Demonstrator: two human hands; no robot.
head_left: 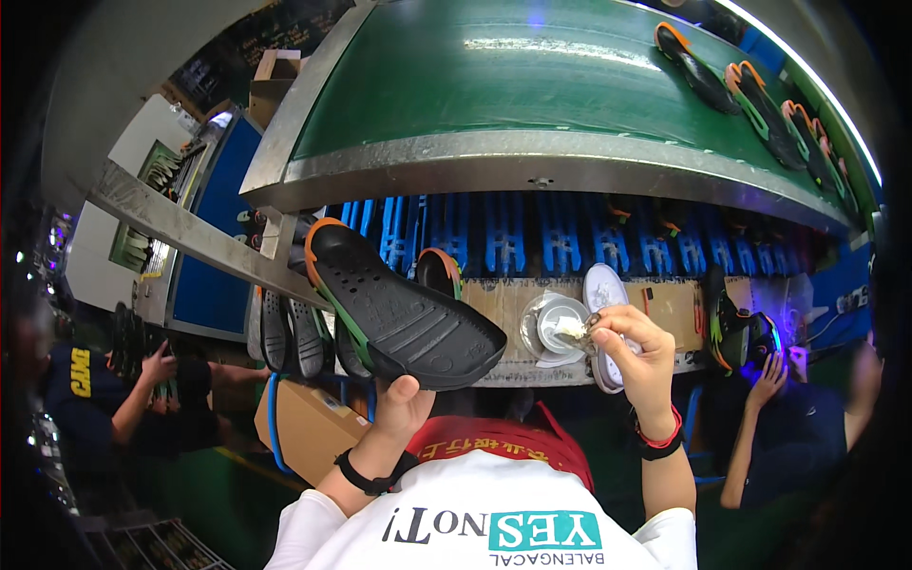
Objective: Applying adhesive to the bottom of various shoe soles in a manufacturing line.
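My left hand grips a black shoe sole by its near end, with fingers hidden beneath it. The sole is tilted upward and has an orange and green edge. A small brush, partly hidden by the fingers, is pinched in my right hand. Its pale tip is over a white cup that sits in clear plastic on the bench. Just behind my right hand lies a white sole, partly covered by it.
Above the bench runs a green conveyor belt carrying several black soles at far right. Blue racks stand below it. More soles lean at left by a cardboard box. People work on both sides.
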